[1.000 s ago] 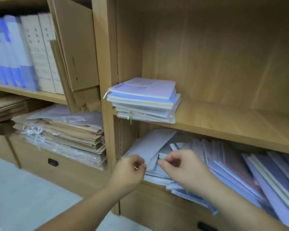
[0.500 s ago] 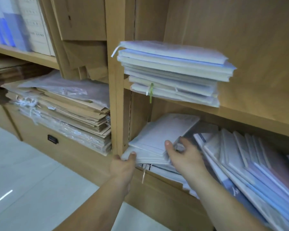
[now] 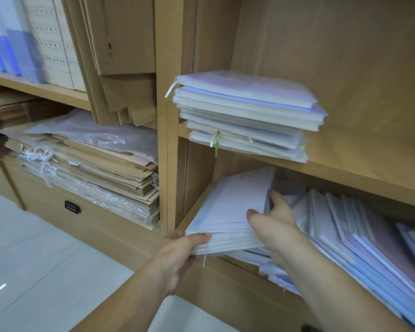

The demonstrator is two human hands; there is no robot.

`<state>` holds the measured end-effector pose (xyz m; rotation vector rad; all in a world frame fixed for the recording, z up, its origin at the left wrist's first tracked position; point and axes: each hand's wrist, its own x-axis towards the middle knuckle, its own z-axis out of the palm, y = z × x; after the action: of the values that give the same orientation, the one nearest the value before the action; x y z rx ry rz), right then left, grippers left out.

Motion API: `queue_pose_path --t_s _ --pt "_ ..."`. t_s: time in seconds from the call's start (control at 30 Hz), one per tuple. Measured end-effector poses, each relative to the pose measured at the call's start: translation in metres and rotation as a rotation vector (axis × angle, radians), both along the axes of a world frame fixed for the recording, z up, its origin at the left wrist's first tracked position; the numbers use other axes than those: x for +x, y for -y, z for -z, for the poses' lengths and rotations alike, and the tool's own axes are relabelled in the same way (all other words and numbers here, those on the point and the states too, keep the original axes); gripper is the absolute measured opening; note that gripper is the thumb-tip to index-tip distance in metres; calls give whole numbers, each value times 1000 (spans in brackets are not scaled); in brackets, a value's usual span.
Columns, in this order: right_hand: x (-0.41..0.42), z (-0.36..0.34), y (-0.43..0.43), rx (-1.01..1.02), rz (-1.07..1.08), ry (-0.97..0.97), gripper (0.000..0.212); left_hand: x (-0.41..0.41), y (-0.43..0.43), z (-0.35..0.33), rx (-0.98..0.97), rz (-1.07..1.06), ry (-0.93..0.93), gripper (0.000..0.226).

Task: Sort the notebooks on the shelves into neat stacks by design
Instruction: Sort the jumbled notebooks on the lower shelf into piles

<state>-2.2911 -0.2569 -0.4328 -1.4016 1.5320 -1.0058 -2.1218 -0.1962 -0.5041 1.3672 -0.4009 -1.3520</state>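
In the lower right bay of the light-brown wooden shelf unit [image 3: 170,116], a small stack of pale lilac-white notebooks [image 3: 230,212] sits tilted, its front edge overhanging the shelf lip and its far end raised toward the bay's left wall. Left hand [image 3: 177,255] grips the front left corner: thumb flat on the top cover, other fingers curled underneath, mostly hidden. Right hand [image 3: 273,226] holds the stack's right side: thumb pressed on the top cover, fingers stretched along the right edge and round behind it, tips out of sight. More pale notebooks lie flat under the held stack. Just right of the right hand, a fanned row of thin blue and purple notebooks [image 3: 369,236] slumps, overlapping, across the same shelf. One shelf up, a flat pile of white and pale-blue plastic-wrapped notebooks [image 3: 244,113] sits at the left end, front overhanging, a green ribbon marker [image 3: 216,144] dangling from it. In the left bay there is a stack of brown paper envelopes [image 3: 94,168] under a clear plastic bag [image 3: 94,133]. Above that stand white box files [image 3: 55,44], with flat brown cardboard folders [image 3: 122,44] upright against the divider. A black recessed drawer handle [image 3: 72,207] is below, and the floor is white tile [image 3: 34,259].
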Motion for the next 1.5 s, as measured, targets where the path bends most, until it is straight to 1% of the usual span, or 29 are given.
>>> queue_pose_path --t_s 0.07,0.13,0.23,0.3,0.37,0.43,0.53,0.6,0.67,0.7,0.77,0.8,0.87,0.9,0.93,0.97,1.03,1.07,1.13,1.23,1.3,1.37,1.43,1.47,1.5 --pt "-21 -11 -18 -24 -1 -11 66 -4 -13 -9 -38 68 -3 29" --pt "-43 -18 -36 -47 -7 -2 67 -16 -24 -18 -50 117 -31 15" --pt "-70 -21 -59 -66 -53 39 66 -45 -41 -24 -26 182 -16 23" --pt "-87 -17 -72 -55 -78 47 64 -62 -48 -25 -33 178 15 18" --pt "-104 -11 -84 -23 -69 64 65 -73 -53 -27 -69 163 95 14" --pt "-123 -3 -89 6 -32 37 68 -81 -53 -27 -128 180 233 20" --pt "-147 1 -85 98 -7 -96 75 -90 -53 -37 -237 206 430 24" --pt "-157 4 -83 128 0 -150 69 -93 -49 -40 -306 217 509 23" --pt "-161 6 -83 108 11 -177 52 -94 -45 -43 -381 265 596 23" --pt "-162 7 -82 90 33 -177 46 -94 -43 -43 -414 288 646 25" --pt "-164 8 -81 81 94 -138 34 -93 -36 -43 -444 311 782 37" --pt "-166 8 -80 82 121 -108 32 -94 -33 -44 -469 316 843 41" --pt "-170 7 -79 68 155 -77 40 -99 -30 -47 -528 344 921 41" --pt "-171 5 -78 49 166 -84 46 -103 -30 -48 -540 366 929 39" --pt "-173 5 -78 28 178 -90 47 -106 -30 -49 -533 400 923 40" --pt "-176 4 -78 7 191 -87 42 -109 -31 -50 -531 444 922 47" --pt "-181 4 -79 -32 208 -56 28 -115 -31 -51 -549 519 933 68" --pt "-184 4 -79 -39 211 -37 26 -117 -30 -52 -576 536 952 75" --pt "-187 8 -80 -37 191 -2 33 -120 -31 -54 -596 501 1052 80" --pt "-186 9 -82 -32 196 56 41 -126 -31 -56 -557 408 1210 78" --pt "-190 9 -81 -55 234 105 44 -133 -32 -52 -593 450 1258 84" --pt "-200 6 -79 -38 277 201 51 -138 -33 -46 -654 560 1301 86" --pt "-215 5 -76 20 300 308 74 -140 -32 -40 -681 663 1271 82" --pt "-220 5 -76 53 297 327 77 -138 -30 -38 -673 665 1183 78" --pt "-223 5 -77 71 278 331 72 -135 -28 -37 -663 617 1050 73"
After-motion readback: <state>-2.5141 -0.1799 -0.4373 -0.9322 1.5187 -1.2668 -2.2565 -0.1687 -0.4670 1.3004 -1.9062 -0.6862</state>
